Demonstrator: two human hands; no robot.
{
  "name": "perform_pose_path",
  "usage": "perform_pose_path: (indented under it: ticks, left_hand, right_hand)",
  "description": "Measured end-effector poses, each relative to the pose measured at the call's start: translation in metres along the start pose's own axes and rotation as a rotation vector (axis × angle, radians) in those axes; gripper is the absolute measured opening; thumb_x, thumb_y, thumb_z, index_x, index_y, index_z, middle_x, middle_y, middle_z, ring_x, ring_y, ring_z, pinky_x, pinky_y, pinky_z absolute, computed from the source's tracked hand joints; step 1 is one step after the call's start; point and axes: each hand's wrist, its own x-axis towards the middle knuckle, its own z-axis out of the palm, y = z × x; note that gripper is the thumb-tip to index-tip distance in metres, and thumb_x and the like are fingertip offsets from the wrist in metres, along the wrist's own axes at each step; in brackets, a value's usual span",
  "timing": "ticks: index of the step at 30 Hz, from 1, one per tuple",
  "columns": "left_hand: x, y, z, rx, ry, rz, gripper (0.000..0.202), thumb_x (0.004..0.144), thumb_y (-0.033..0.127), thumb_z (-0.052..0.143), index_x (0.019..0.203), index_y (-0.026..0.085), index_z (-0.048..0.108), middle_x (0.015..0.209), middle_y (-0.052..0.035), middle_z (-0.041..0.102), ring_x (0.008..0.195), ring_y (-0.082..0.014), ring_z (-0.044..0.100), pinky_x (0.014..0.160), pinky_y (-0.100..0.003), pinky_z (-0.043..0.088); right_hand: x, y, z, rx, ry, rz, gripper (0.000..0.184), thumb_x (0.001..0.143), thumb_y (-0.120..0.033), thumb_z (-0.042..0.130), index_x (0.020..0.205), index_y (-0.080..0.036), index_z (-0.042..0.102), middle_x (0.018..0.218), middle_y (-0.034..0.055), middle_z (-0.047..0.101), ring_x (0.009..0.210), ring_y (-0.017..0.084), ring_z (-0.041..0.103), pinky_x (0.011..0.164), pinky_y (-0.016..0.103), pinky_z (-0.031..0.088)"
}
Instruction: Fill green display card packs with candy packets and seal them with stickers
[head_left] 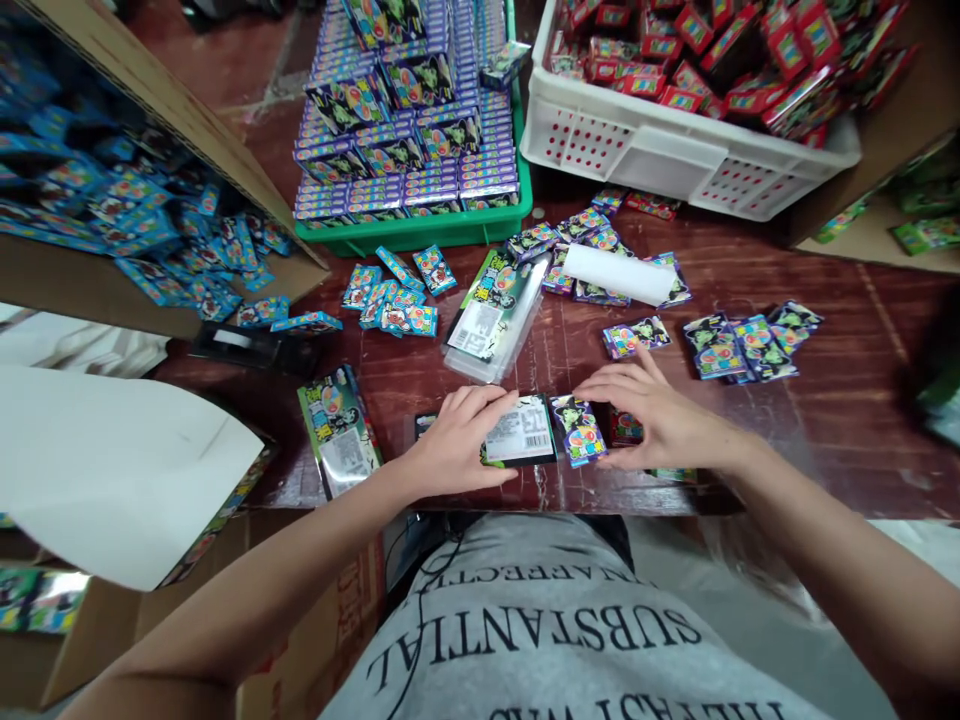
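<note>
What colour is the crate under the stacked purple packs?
The crate is green; head view shows it.

Red-brown table [862,400]: scattered packets [750,345], green crate [420,232], white basket [675,150].

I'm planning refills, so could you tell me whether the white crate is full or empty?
Full: the white crate is heaped with red packs that reach its rim and rise above it.
</note>
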Motion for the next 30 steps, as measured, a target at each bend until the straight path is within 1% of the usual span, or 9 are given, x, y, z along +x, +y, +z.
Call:
perform_pose_path:
  ticks: [6, 9, 12, 14, 15, 17, 20, 24, 30]
  left_hand:
    - [0.01, 0.011, 0.002, -0.029, 0.02, 0.047, 0.098, 0.076, 0.05, 0.079, 0.156, 0.022, 0.03, 0.146, -0.0148, 0.045, 0.134, -0.0334, 0.042, 0.116, -0.051, 0.033]
    - [0.015, 0.013, 0.005, 0.011, 0.027, 0.009, 0.096, 0.075, 0.048, 0.079, 0.155, 0.021, 0.032, 0.145, -0.015, 0.046, 0.131, -0.0342, 0.044, 0.114, -0.051, 0.034]
    - [0.016, 0.01, 0.006, 0.063, 0.006, -0.026, 0.092, 0.076, 0.046, 0.079, 0.153, 0.022, 0.035, 0.144, -0.0145, 0.048, 0.128, -0.0351, 0.046, 0.11, -0.051, 0.036]
    - [0.016, 0.007, 0.006, 0.092, -0.015, -0.03, 0.09, 0.077, 0.048, 0.077, 0.153, 0.023, 0.036, 0.144, -0.0142, 0.049, 0.127, -0.0359, 0.046, 0.107, -0.052, 0.037]
    - [0.018, 0.006, 0.006, 0.102, -0.021, -0.025, 0.089, 0.078, 0.049, 0.076, 0.153, 0.023, 0.036, 0.144, -0.0142, 0.049, 0.127, -0.0362, 0.046, 0.107, -0.052, 0.037]
    - [0.022, 0.006, 0.006, 0.111, -0.028, -0.001, 0.089, 0.079, 0.051, 0.075, 0.153, 0.022, 0.036, 0.144, -0.0146, 0.049, 0.128, -0.0364, 0.045, 0.106, -0.052, 0.037]
    - [0.03, 0.007, 0.007, 0.107, -0.032, 0.047, 0.089, 0.079, 0.05, 0.075, 0.153, 0.021, 0.035, 0.145, -0.0153, 0.048, 0.131, -0.0357, 0.044, 0.108, -0.052, 0.035]
    - [0.034, 0.005, 0.005, 0.062, -0.06, 0.12, 0.089, 0.078, 0.047, 0.076, 0.153, 0.02, 0.036, 0.146, -0.0153, 0.047, 0.133, -0.034, 0.043, 0.111, -0.05, 0.034]
    - [0.03, 0.004, -0.007, -0.017, -0.083, 0.179, 0.089, 0.079, 0.046, 0.076, 0.154, 0.025, 0.034, 0.147, -0.0134, 0.047, 0.133, -0.0315, 0.045, 0.113, -0.048, 0.035]
  right_hand:
    - [0.013, -0.007, 0.004, -0.012, 0.052, 0.005, 0.078, 0.074, -0.067, 0.078, 0.138, -0.03, 0.054, 0.134, 0.0061, 0.064, 0.132, 0.032, 0.052, 0.122, 0.068, -0.008]
    - [0.013, -0.008, 0.005, -0.064, 0.045, -0.003, 0.088, 0.076, -0.07, 0.073, 0.149, -0.029, 0.044, 0.141, 0.0089, 0.061, 0.139, 0.034, 0.047, 0.121, 0.069, -0.006]
    - [-0.011, -0.001, -0.002, -0.141, 0.066, 0.088, 0.11, 0.074, -0.077, 0.069, 0.16, -0.024, 0.024, 0.155, 0.0156, 0.046, 0.145, 0.039, 0.038, 0.121, 0.071, -0.003]
    - [-0.035, 0.005, -0.007, -0.183, 0.077, 0.175, 0.118, 0.07, -0.08, 0.069, 0.161, -0.021, 0.02, 0.157, 0.0183, 0.042, 0.145, 0.041, 0.037, 0.12, 0.073, -0.001]
    - [-0.045, 0.008, -0.008, -0.193, 0.074, 0.205, 0.115, 0.072, -0.079, 0.069, 0.16, -0.022, 0.023, 0.155, 0.0181, 0.044, 0.143, 0.041, 0.039, 0.119, 0.074, -0.001]
    - [-0.058, 0.009, -0.006, -0.184, 0.064, 0.23, 0.097, 0.078, -0.072, 0.069, 0.155, -0.024, 0.034, 0.147, 0.015, 0.054, 0.138, 0.038, 0.047, 0.12, 0.073, 0.001]
    - [-0.052, 0.004, 0.004, -0.134, 0.08, 0.196, 0.073, 0.084, -0.059, 0.07, 0.145, -0.026, 0.047, 0.138, 0.0105, 0.062, 0.131, 0.032, 0.054, 0.122, 0.069, 0.003]
    - [-0.028, -0.002, 0.012, -0.055, 0.053, 0.067, 0.072, 0.081, -0.055, 0.074, 0.143, -0.026, 0.05, 0.136, 0.0084, 0.063, 0.132, 0.029, 0.054, 0.123, 0.067, -0.001]
    - [-0.021, 0.005, -0.004, 0.025, 0.07, -0.016, 0.074, 0.079, -0.056, 0.076, 0.144, -0.033, 0.051, 0.136, 0.0039, 0.064, 0.131, 0.029, 0.054, 0.122, 0.066, -0.007]
